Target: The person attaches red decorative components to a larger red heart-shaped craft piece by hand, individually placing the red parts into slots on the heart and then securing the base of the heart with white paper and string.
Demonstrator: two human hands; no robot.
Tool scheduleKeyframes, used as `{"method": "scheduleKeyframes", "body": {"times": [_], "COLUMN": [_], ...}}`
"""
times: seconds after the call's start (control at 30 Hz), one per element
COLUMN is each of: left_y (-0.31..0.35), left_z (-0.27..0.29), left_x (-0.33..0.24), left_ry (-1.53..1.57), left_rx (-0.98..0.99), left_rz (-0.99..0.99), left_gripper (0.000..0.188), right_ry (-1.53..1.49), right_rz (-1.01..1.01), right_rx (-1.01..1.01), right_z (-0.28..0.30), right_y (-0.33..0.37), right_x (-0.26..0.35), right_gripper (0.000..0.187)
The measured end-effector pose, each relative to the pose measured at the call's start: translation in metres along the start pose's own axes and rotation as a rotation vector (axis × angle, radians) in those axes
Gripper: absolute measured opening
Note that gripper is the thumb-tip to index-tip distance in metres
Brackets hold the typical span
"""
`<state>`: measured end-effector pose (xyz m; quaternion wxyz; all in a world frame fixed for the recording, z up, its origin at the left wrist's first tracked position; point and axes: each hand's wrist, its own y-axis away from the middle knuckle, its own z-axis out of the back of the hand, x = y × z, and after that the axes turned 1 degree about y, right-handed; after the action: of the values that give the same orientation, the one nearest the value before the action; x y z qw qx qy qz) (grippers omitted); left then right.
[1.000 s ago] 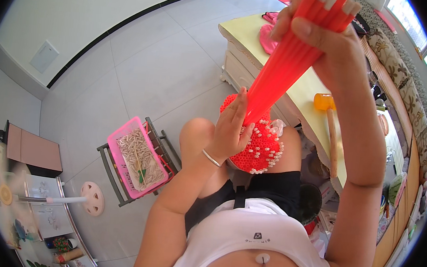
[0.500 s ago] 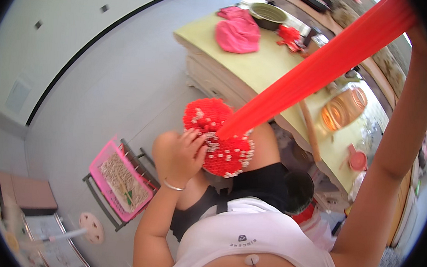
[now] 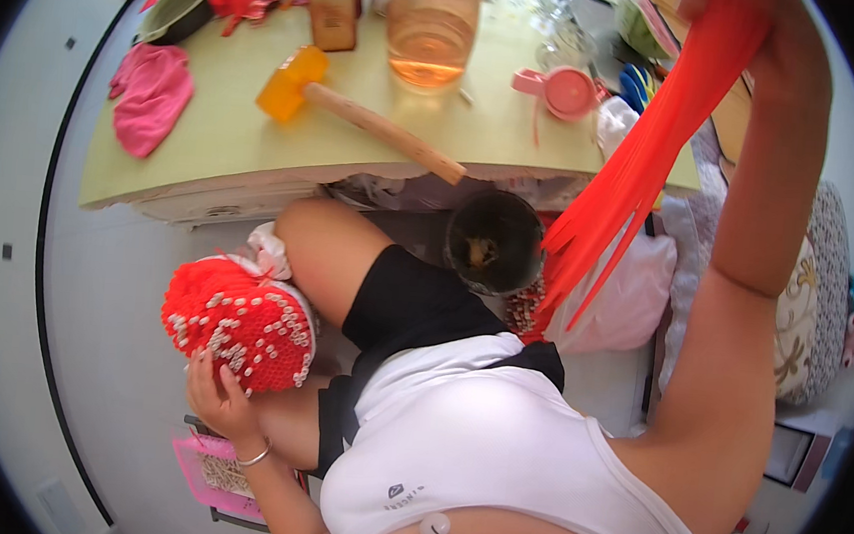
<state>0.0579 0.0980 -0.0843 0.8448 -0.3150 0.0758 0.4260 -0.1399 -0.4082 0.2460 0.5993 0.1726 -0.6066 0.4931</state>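
My right hand [image 3: 770,48], raised at the upper right, is closed round a long bundle of bright red strands [image 3: 646,164]. The bundle slants down to the left, and its loose lower ends fan out beside a dark bucket. On my left knee sits a rounded red bumpy-textured piece [image 3: 232,317] dotted with small white beads, with pale cloth bunched at its far side. My left hand [image 3: 218,401] rests against its near edge, fingers stretched and thumb apart. What lies under that piece is hidden.
On the pale green table lie a yellow-headed mallet [image 3: 378,128], a jar of amber liquid [image 3: 431,36], a phone [image 3: 333,4], a pink cup [image 3: 568,92] and a pink cloth [image 3: 151,100]. The dark bucket [image 3: 494,242] stands below; a pink basket [image 3: 220,477] is at lower left.
The view has turned toward the table. The red strands, which ran taut to the beaded piece, now hang apart from it at the right. My left hand stays at the beaded piece.
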Motion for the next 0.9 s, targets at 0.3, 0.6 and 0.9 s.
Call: {"method": "scheduleKeyframes", "body": {"times": [0.3, 0.6, 0.9], "left_y": [-0.015, -0.020, -0.017], "left_z": [-0.002, -0.005, -0.006], "left_x": [-0.001, -0.006, -0.008], "left_ry": [0.030, 0.067, 0.064], "left_rx": [0.123, 0.134, 0.142], "left_rz": [0.011, 0.088, 0.090], "left_gripper": [0.035, 0.038, 0.036], "right_ry": [0.114, 0.168, 0.323], "right_rz": [-0.256, -0.405, -0.410], "right_rx": [-0.240, -0.084, 0.372], "right_z": [0.017, -0.003, -0.068], "right_y": [0.142, 0.179, 0.232], "right_x": [-0.140, -0.175, -0.229], "right_gripper": [0.028, 0.014, 0.028]}}
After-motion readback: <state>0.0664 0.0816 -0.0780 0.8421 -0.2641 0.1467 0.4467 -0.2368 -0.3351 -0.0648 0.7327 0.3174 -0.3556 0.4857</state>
